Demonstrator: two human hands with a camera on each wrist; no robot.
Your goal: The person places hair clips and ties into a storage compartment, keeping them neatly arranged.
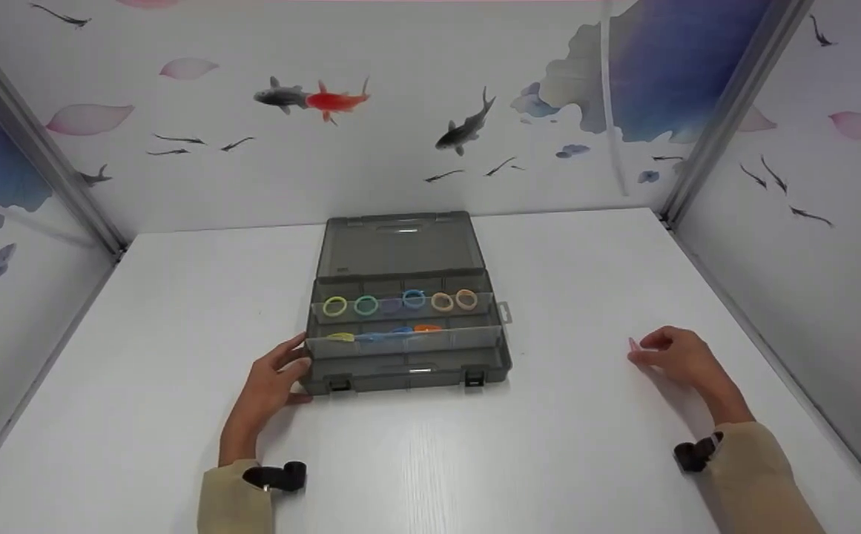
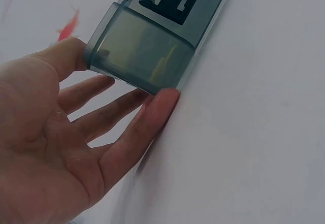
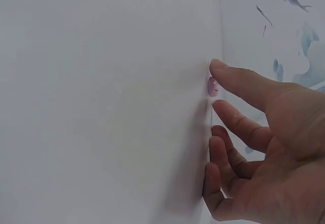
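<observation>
My left hand (image 1: 267, 382) holds the left front corner of a grey translucent storage box (image 1: 408, 383), its thumb on the upper rim and its other fingers spread along the side wall. The lid (image 1: 400, 245) is tipped back. Inside, a row of rings includes a yellow ring (image 1: 334, 306), a green ring (image 1: 365, 305) and a blue ring (image 1: 414, 299); more coloured pieces lie in the middle row. Over at the right, my right hand (image 1: 686, 360) reaches down to a small pink ridged piece (image 3: 213, 87) on the table, thumb and forefinger on either side of it.
The white table (image 1: 430, 460) runs back to a printed wall (image 1: 386, 178) with fish and petals. Metal posts (image 1: 730, 111) stand at the back corners. A black wrist camera (image 1: 279, 476) sits on the left sleeve, another camera (image 1: 695, 454) on the right.
</observation>
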